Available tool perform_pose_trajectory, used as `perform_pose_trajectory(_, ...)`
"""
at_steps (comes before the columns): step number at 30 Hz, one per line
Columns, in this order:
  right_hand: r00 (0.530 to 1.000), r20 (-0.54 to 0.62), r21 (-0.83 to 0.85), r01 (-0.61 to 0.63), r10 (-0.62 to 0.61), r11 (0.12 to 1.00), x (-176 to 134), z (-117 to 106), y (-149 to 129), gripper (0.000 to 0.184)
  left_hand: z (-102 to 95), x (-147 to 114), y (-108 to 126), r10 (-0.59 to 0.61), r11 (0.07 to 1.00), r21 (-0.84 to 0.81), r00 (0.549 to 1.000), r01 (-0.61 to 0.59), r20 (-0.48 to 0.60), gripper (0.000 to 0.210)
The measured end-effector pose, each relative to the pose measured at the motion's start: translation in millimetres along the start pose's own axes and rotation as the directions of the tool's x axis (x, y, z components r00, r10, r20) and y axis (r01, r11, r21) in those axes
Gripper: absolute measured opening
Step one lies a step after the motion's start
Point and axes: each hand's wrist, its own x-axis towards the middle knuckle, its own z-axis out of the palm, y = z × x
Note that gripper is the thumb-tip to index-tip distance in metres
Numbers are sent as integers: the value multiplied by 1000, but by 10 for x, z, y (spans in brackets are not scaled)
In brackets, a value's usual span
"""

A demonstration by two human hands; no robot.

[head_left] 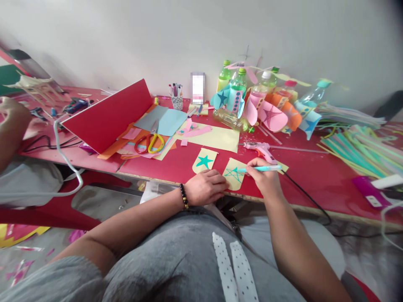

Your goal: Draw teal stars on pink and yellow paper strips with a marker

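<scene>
My right hand [263, 176] grips a light blue marker [262, 168], its tip at a cream paper piece with a rounded end [235, 182]. That piece bears a green star drawn in outline. My left hand [208, 186] lies flat at the table edge, fingers stretched out, with its fingertips on or beside the paper's left edge. Just above it rests a second cream piece [213, 156] with a filled green star [204, 162]. A pink glue gun [261, 151] lies right behind my right hand, its black cord running to the right.
Red- and yellow-handled scissors [151, 142] lie on coloured paper sheets beside a red board [116, 113]. Decorated plastic bottles [237, 90] stand against the wall, near a pen cup [177, 100] and phone [197, 88]. Coloured strips [362, 151] lie right. Another person's hand [12, 119] is left.
</scene>
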Motion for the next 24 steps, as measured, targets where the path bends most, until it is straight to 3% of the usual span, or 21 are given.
perform_pose_trajectory(18,999,-43,7,22,-21,1000,14,22,47,11,0,-2,-1,7,1000,-10,1000,-7,-24,29)
perform_pose_trajectory(24,997,25,35,66,-67,997,-5,5,19,12,21,-2,-12,24,1000,-16,998,-25,-62,27)
